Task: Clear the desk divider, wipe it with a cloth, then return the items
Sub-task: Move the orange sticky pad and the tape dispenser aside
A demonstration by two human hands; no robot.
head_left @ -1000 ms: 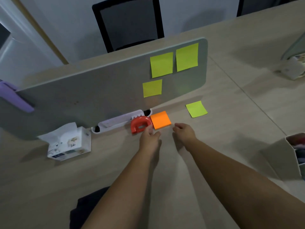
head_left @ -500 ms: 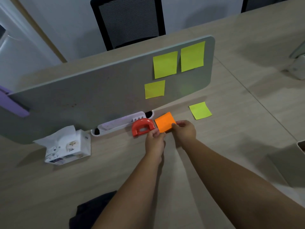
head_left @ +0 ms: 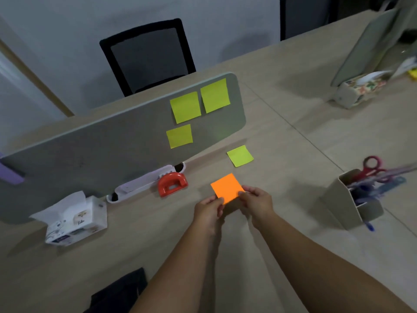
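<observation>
Holding an orange pad [head_left: 226, 187] between them, the left hand [head_left: 208, 211] and right hand [head_left: 257, 203] each pinch a near corner of it, fingers closed on its edges, above the desk [head_left: 293, 132]. The pad sits in the air near the middle of the desk, right of a red magnet [head_left: 172, 184]. Behind the magnet stands the grey divider [head_left: 101, 150], with three yellow notes [head_left: 185, 106] stuck on its right part. A fourth yellow note [head_left: 240, 155] lies flat on the desk, just beyond the pad and right of the divider's foot. A tissue box [head_left: 74, 220] rests at the near left, touching the divider's base. A pen holder [head_left: 354, 199] with red scissors [head_left: 372, 168] stands at the right, well apart from the hands.
</observation>
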